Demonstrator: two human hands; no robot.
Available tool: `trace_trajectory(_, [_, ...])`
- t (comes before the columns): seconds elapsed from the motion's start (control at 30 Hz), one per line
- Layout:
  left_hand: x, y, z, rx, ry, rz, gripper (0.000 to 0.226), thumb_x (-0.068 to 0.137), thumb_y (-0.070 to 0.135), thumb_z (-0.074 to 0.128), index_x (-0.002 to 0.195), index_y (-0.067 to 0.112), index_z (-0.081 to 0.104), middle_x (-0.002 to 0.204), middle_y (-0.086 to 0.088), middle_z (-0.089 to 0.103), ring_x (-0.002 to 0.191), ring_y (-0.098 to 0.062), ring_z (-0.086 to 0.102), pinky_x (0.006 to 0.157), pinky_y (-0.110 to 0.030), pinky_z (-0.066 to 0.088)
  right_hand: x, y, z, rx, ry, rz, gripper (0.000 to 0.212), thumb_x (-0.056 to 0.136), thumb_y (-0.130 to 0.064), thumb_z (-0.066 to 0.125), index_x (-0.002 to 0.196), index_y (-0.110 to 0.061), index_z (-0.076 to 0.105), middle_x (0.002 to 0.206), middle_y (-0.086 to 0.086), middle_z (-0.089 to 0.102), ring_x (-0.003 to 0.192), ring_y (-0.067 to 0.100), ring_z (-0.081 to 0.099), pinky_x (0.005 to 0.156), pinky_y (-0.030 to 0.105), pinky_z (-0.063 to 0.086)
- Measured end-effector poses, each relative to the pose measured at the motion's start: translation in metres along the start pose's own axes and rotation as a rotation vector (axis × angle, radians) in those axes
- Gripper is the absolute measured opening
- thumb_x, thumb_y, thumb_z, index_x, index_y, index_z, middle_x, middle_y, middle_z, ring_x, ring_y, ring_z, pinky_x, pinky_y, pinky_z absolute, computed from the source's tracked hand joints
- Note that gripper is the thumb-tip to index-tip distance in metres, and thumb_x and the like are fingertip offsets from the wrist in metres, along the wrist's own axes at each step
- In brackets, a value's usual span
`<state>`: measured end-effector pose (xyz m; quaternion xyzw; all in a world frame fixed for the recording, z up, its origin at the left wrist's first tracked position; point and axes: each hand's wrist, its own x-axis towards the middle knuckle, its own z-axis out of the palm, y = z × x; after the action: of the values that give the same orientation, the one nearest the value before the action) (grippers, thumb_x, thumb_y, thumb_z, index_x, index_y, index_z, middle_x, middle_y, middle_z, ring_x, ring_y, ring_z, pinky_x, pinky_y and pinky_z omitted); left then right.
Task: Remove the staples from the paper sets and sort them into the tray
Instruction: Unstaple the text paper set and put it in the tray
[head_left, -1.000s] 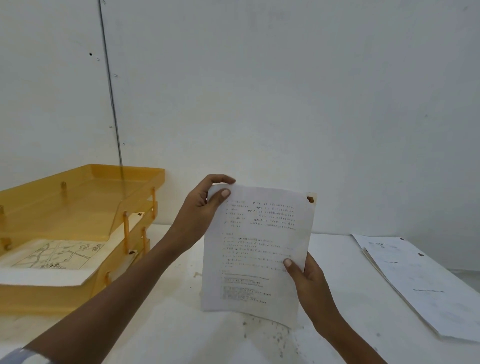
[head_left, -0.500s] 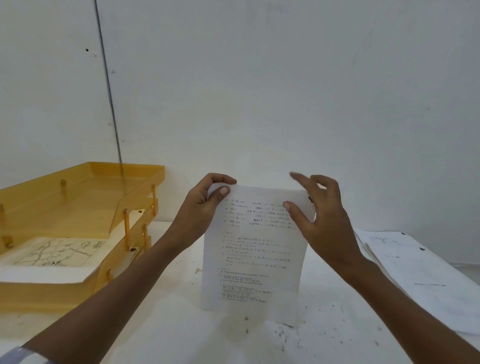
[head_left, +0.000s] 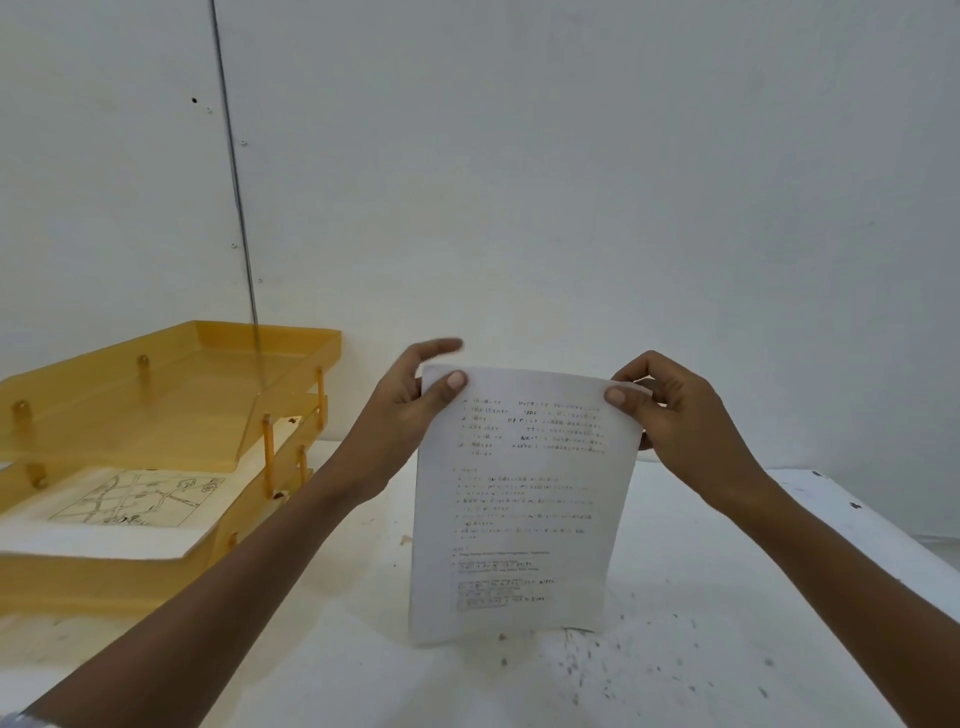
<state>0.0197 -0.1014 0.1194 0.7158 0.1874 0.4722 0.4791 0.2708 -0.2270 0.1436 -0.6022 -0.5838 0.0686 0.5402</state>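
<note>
Right hand (head_left: 675, 415) has jumped from the lower right edge of the paper set (head_left: 524, 499) up to its top right corner. It now pinches there, thumb on the printed front and the other fingers curled behind. That's the corner where the dark staple mark showed a second ago, so it's now hidden under the fingers and I can't tell if it's in or out.

Left hand (head_left: 410, 410) pinches the top left corner, thumb on the front, and the index finger looks lifted and blurry.

The set stands upright between the hands with its long axis vertical. Its bottom edge is down at the table (head_left: 363, 649), though touching or just above I can't say.

The key thing, I reckon, is that the staple corner is right at the right hand's fingertips, so that hand does the picking while the left steadies.

The yellow tray (head_left: 291, 338) is off to the left, nearer the left hand, with a map sheet (head_left: 135, 499) in its middle tier. More papers (head_left: 841, 514) lie far right, and dark specks (head_left: 649, 670) are scattered near right. Nothing stands between the set and the tray.
</note>
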Motion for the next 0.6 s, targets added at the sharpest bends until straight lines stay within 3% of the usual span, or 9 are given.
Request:
trace_trajectory(0.07, [-0.004,0.001,-0.003,0.024,-0.055,-0.001,0.024,0.103,0.025,0.054,0.125,0.019,0.062,0.105,-0.002,0.071,0.095,-0.02,0.071,0.076,-0.033,0.062,0.001,-0.003,-0.002,0.03,-0.042,0.034,0.012,0.097,-0.016,0.065,0.085,-0.014,0.061,0.084,-0.002,0.074,0.072,0.021,0.067,0.062,0.04,0.063])
trace_trajectory(0.17, [-0.007,0.003,-0.002,0.034,-0.018,0.026,0.02,0.105,0.023,0.05,0.118,0.014,0.063,0.104,0.0,0.068,0.095,-0.017,0.069,0.078,-0.032,0.06,0.002,-0.009,-0.003,0.05,-0.086,0.04,0.013,0.097,-0.015,0.065,0.085,-0.012,0.061,0.088,0.003,0.075,0.074,0.019,0.067,0.066,0.046,0.064])
trace_trajectory(0.33, [-0.006,0.013,-0.002,-0.046,-0.007,0.027,0.027,0.108,0.025,0.045,0.127,0.035,0.061,0.108,0.007,0.067,0.097,-0.019,0.068,0.078,-0.038,0.06,0.003,-0.02,-0.008,0.079,-0.077,0.009,0.012,0.097,-0.014,0.065,0.087,-0.009,0.062,0.089,0.01,0.074,0.074,0.02,0.067,0.068,0.05,0.062])
trace_trajectory(0.43, [-0.009,0.013,0.0,-0.094,-0.002,-0.032,0.025,0.109,0.028,0.043,0.116,0.032,0.067,0.107,0.01,0.067,0.095,-0.015,0.063,0.072,-0.03,0.054,0.0,-0.018,-0.007,0.058,-0.094,0.024,0.012,0.097,-0.015,0.065,0.086,-0.011,0.062,0.089,0.009,0.074,0.073,0.019,0.067,0.069,0.054,0.062])
trace_trajectory(0.6, [-0.015,0.007,0.001,-0.111,0.018,-0.047,0.029,0.109,0.031,0.041,0.115,0.027,0.069,0.108,0.01,0.064,0.097,-0.014,0.06,0.073,-0.027,0.051,-0.006,-0.015,-0.001,0.069,-0.075,0.04,0.012,0.097,-0.014,0.064,0.087,-0.009,0.062,0.087,0.01,0.072,0.071,0.017,0.067,0.07,0.053,0.06])
